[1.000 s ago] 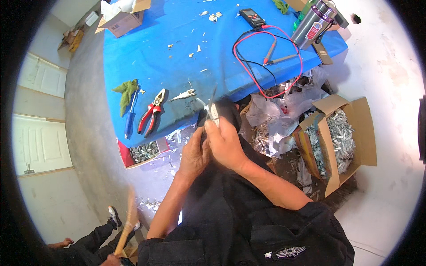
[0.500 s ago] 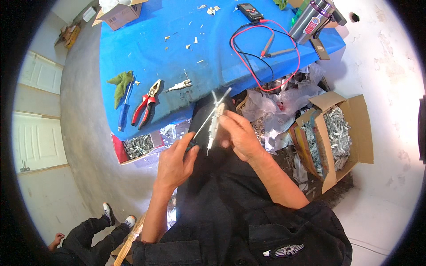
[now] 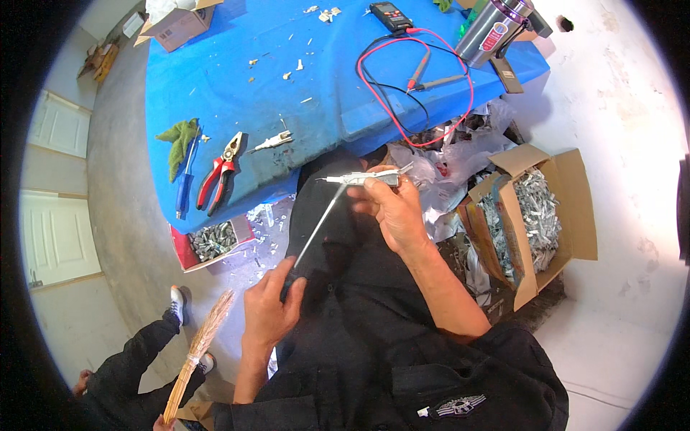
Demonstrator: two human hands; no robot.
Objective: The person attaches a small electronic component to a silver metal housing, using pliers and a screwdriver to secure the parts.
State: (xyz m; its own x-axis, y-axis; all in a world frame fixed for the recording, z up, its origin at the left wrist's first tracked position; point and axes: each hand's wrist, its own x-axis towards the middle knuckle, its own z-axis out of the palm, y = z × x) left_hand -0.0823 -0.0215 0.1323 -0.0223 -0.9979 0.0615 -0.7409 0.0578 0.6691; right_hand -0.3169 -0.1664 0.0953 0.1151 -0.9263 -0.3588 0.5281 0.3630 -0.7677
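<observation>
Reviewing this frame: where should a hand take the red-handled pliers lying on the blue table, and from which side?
By the two red handles, from the table's near edge. The red-handled pliers lie flat, handles splayed toward that edge and metal nose pointing away, with the blue screwdriver close alongside.

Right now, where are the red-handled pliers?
In the head view, the red-handled pliers lie on the blue table's left side, beside the blue screwdriver.

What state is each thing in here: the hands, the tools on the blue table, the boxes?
Left hand: closed around a screwdriver handle.
Right hand: gripping a small metal part, screwdriver tip touching it.
Red pliers: lying on the blue table, jaws open.
Multimeter: lying flat, probe leads attached.
Cardboard box: flaps open, full of metal parts.
Red tray: filled with metal pieces.
</observation>
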